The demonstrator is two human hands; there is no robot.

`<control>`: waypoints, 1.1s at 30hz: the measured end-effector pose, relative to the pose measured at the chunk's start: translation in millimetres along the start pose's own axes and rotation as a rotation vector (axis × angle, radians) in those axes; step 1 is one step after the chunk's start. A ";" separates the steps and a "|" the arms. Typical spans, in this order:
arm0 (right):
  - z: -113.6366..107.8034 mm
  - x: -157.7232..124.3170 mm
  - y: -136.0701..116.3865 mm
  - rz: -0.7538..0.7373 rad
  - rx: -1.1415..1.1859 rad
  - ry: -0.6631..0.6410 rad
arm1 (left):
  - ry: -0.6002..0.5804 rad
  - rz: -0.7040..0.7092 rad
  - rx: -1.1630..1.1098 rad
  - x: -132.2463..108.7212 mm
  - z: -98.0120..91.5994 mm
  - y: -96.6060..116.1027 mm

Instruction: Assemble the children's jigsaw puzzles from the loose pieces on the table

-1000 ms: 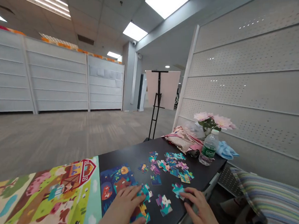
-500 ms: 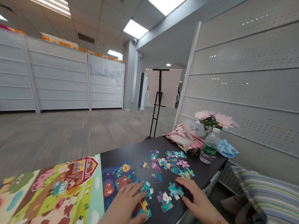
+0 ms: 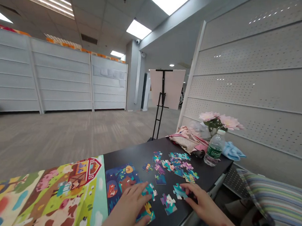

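Fingers (image 3: 192, 190) of the right hand (image 3: 205, 207) are being pressed together against a loose piece (image 3: 178, 191), best slid flat while the puzzle (image 3: 119, 180) is being pinned under the spread left hand (image 3: 127, 211).

- Black table (image 3: 140, 151): smooth, matt top
- Colourful cardboard puzzle pieces (image 3: 175, 163): printed, faint sheen
- Clear plastic water bottle (image 3: 213, 152) at the right edge: glossy
- Light-blue cloth (image 3: 232, 151): soft, crumpled
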State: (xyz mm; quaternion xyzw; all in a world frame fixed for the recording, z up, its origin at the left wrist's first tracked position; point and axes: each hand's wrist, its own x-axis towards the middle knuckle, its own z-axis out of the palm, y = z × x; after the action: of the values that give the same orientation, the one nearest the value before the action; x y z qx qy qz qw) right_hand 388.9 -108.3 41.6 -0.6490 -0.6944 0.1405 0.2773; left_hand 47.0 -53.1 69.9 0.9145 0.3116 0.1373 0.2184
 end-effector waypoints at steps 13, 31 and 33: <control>1.5 21.2 -20.7 -0.039 -0.040 -0.008 | 0.011 0.363 0.141 35.9 60.9 7.3; 13.6 35.9 -4.0 0.213 0.398 0.014 | 0.142 0.305 0.290 55.6 92.1 5.4; 12.5 30.0 -4.3 0.249 0.439 0.009 | 0.116 0.311 0.282 53.9 85.8 8.6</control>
State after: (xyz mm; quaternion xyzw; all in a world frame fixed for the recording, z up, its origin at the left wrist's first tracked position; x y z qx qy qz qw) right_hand 378.2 -77.4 39.9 -0.6545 -0.5606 0.3181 0.3952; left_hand 126.1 -52.2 5.9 0.9637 0.1949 0.1766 0.0462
